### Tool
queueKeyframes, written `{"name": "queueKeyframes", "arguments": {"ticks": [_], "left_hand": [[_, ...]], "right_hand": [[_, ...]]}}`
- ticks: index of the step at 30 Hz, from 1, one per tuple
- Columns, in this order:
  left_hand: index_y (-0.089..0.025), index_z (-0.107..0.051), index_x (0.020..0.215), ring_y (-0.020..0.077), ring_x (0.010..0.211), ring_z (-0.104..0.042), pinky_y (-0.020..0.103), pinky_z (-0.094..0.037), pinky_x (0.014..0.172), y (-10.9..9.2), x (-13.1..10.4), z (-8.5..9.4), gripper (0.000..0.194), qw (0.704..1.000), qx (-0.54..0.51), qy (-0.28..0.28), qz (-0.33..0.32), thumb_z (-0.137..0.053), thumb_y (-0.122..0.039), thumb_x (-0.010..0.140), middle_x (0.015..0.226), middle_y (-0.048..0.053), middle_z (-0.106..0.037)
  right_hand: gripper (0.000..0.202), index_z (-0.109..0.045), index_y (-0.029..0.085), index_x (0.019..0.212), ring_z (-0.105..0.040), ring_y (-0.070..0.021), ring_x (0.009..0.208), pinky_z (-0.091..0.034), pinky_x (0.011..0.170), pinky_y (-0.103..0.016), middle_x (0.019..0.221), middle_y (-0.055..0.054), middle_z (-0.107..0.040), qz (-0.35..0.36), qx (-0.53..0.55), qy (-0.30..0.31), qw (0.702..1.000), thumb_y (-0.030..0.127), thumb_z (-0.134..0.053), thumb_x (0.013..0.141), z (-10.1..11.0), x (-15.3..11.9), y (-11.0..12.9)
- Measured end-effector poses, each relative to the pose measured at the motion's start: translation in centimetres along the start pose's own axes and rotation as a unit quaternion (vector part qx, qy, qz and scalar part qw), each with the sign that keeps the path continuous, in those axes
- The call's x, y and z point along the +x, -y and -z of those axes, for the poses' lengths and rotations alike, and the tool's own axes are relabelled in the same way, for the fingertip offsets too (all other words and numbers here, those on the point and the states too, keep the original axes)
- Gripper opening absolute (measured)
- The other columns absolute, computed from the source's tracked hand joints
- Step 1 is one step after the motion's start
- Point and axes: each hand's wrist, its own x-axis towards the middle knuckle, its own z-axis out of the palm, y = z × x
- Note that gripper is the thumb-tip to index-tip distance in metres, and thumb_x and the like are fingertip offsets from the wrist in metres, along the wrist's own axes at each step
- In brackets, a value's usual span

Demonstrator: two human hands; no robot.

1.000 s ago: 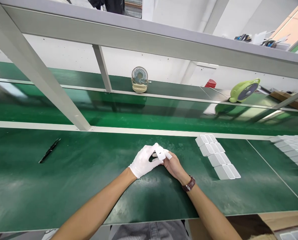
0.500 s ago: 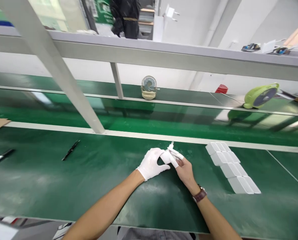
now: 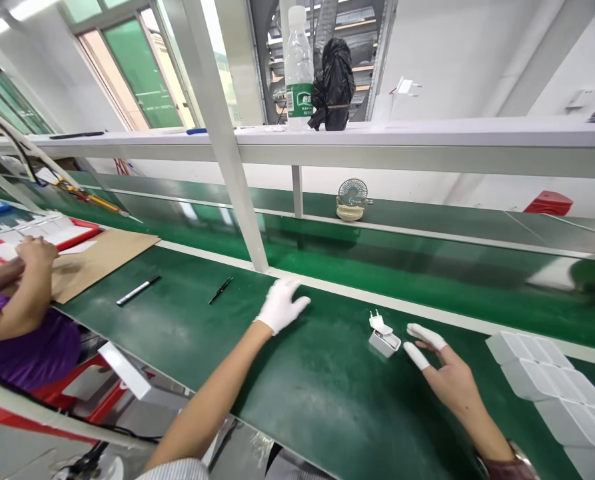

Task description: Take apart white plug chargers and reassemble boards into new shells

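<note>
On the green bench lies a small white box-like part (image 3: pixel 385 342) with a white plug piece (image 3: pixel 377 321) tilted at its top, two prongs pointing up. My right hand (image 3: pixel 444 367), with white covers on two fingers and a watch at the wrist, is just right of the part, fingers apart and not touching it. My left hand (image 3: pixel 281 307), in a white glove, is over the bench to the left of the part, thumb spread from the fingers and nothing in it. White translucent trays (image 3: pixel 552 387) stand in a row right of my right hand.
A black pen (image 3: pixel 220 291) and a silver marker (image 3: pixel 138 291) lie to the left. Beyond them, a person's hand (image 3: pixel 36 252) is over brown cardboard (image 3: pixel 102 263) and a red-edged tray. A slanted metal post (image 3: pixel 234 180) rises from the bench's back edge; a small fan (image 3: pixel 352 199) stands behind.
Both hands have let go of the white part, which now rests on the bench. They have moved apart, left hand leftward and right hand rightward. The view has turned left, showing the person there.
</note>
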Motion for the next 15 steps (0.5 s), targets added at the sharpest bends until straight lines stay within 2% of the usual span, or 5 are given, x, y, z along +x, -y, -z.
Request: {"name": "queueKeyframes", "arguments": {"ticks": [4, 7, 11, 13, 15], "left_hand": [[-0.016, -0.063, 0.119, 0.0273, 0.114, -0.061, 0.051, -0.047, 0.102, 4.5, -0.6, 7.6, 0.031, 0.986, 0.050, -0.079, 0.140, -0.058, -0.036, 0.095, 0.121, 0.012, -0.065], [-0.015, -0.060, 0.121, 0.0238, 0.106, -0.064, 0.045, -0.054, 0.091, 5.7, -2.5, 10.8, 0.036, 0.970, 0.074, -0.095, 0.210, -0.060, -0.040, 0.095, 0.122, 0.009, -0.063], [-0.013, -0.067, 0.098, 0.0211, 0.085, -0.067, 0.038, -0.056, 0.078, 6.6, -4.0, 11.0, 0.029, 0.957, 0.089, -0.074, 0.266, -0.059, -0.041, 0.095, 0.095, 0.006, -0.070], [-0.016, -0.067, 0.085, 0.0218, 0.074, -0.067, 0.036, -0.056, 0.073, 6.2, -3.6, 9.5, 0.027, 0.959, 0.083, -0.050, 0.266, -0.056, -0.039, 0.094, 0.078, 0.005, -0.070], [-0.020, -0.068, 0.083, 0.0225, 0.072, -0.068, 0.034, -0.055, 0.072, 4.2, -2.8, 7.2, 0.024, 0.974, 0.056, -0.011, 0.219, -0.057, -0.040, 0.090, 0.073, 0.002, -0.071]], "right_hand": [[0.050, -0.066, 0.025, 0.124, -0.071, -0.0282, 0.104, -0.049, 0.106, -0.050, 0.120, -0.009, -0.072, 0.002, 0.015, -0.045, 0.999, 0.054, -0.064, 0.084, 2.5, 0.5, 1.0], [0.044, -0.070, 0.026, 0.118, -0.072, -0.0276, 0.100, -0.053, 0.102, -0.047, 0.116, -0.008, -0.074, 0.009, 0.029, -0.061, 0.998, 0.053, -0.064, 0.085, 2.8, 0.8, 2.3], [0.035, -0.071, 0.027, 0.116, -0.071, -0.0258, 0.099, -0.054, 0.100, -0.046, 0.114, -0.006, -0.074, 0.057, 0.063, -0.044, 0.995, 0.047, -0.062, 0.089, 1.7, 0.8, 5.0], [0.031, -0.071, 0.028, 0.118, -0.069, -0.0256, 0.104, -0.055, 0.099, -0.044, 0.117, -0.006, -0.072, 0.091, 0.078, -0.023, 0.993, 0.042, -0.061, 0.092, 1.1, 0.7, 6.6], [0.034, -0.067, 0.029, 0.127, -0.067, -0.0258, 0.110, -0.054, 0.099, -0.044, 0.122, -0.007, -0.070, 0.128, 0.090, 0.010, 0.988, 0.036, -0.058, 0.095, 0.7, 0.3, 8.1]]}}
